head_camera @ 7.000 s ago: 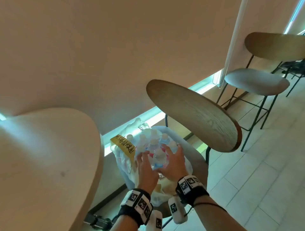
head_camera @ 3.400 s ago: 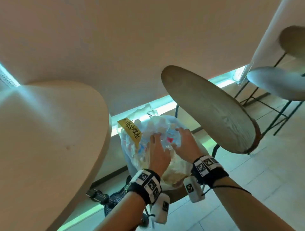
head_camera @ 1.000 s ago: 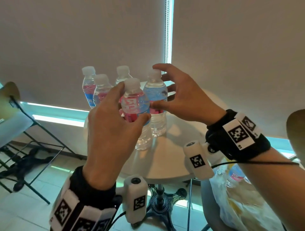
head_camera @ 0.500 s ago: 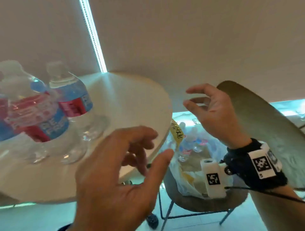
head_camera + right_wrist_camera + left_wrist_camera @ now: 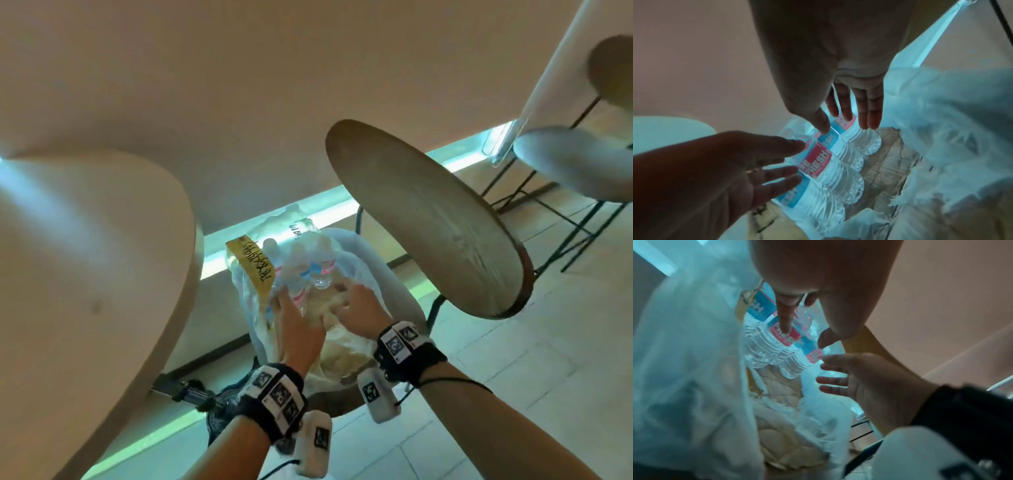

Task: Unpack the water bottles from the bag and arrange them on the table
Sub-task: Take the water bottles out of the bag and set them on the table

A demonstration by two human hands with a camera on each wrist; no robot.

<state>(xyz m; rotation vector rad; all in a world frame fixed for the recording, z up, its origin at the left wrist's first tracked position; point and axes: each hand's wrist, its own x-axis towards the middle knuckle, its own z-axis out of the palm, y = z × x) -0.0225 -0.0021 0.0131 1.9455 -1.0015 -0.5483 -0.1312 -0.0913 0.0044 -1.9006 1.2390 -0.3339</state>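
Bottles (image 5: 830,164) (long axes leaning away) are reached inside the bag (image 5: 366,260); left hand (image 5: 298,329) nearer, right hand (image 5: 359,308) alongside, fingers spread, nothing grasped.

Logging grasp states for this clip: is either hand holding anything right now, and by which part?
Nothing is held yet. The left hand and right hand reach with straight fingers to the labels of the water bottles in the plastic bag.

A wooden chair back (image 5: 442,226) tilts over the grey chair seat (image 5: 404,294). Further right, a second chair (image 5: 575,161) on black legs stands on the tiled floor (image 5: 513,359).
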